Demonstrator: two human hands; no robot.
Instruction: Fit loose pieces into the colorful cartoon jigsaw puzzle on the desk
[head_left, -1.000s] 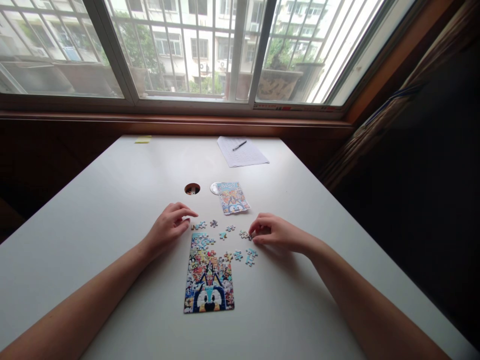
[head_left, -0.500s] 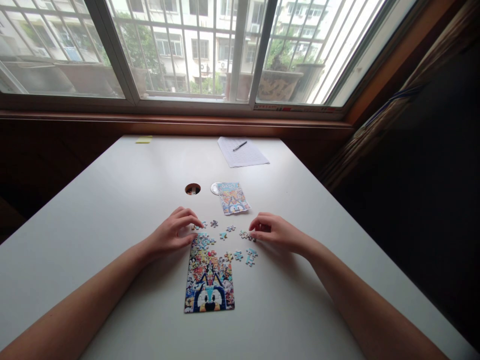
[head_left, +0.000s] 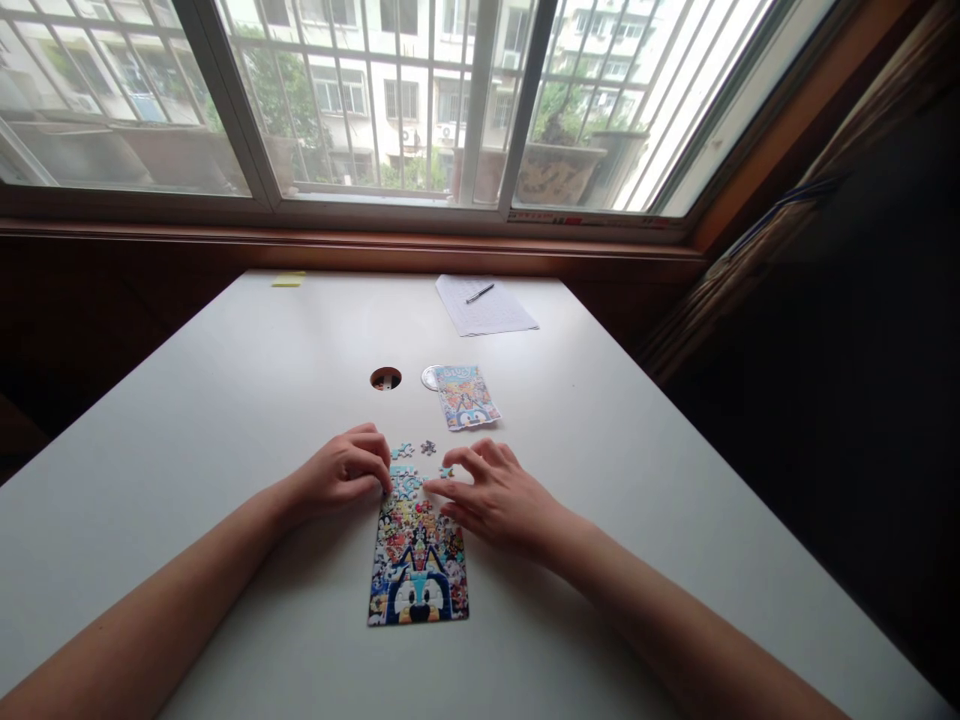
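Observation:
A partly assembled jigsaw puzzle (head_left: 418, 570) lies on the white table, with a large blue dog face at its near end. My left hand (head_left: 349, 468) is closed, thumb and fingertips pressed together at the puzzle's upper left edge. Over the upper right side, my right hand (head_left: 495, 495) has its fingers apart, the index fingertip near the light-blue pieces at the puzzle's top. It covers most of the loose pieces on that side. A loose blue piece (head_left: 447, 472) shows beside its fingers. Beyond the puzzle lie a dark piece (head_left: 428, 447) and pale-blue pieces (head_left: 403, 452).
A small picture sheet (head_left: 466, 397) matching the puzzle lies farther back, partly over a round silvery disc (head_left: 429, 377). To its left is a cable hole (head_left: 386, 379). Paper sheets (head_left: 487, 312) with a pen (head_left: 480, 292) and yellow strips (head_left: 289, 279) lie near the window.
My right hand has moved left from the loose pieces to the puzzle's upper right side, its fingers spreading. My left hand's fingers have curled in and drawn back to the puzzle's left edge.

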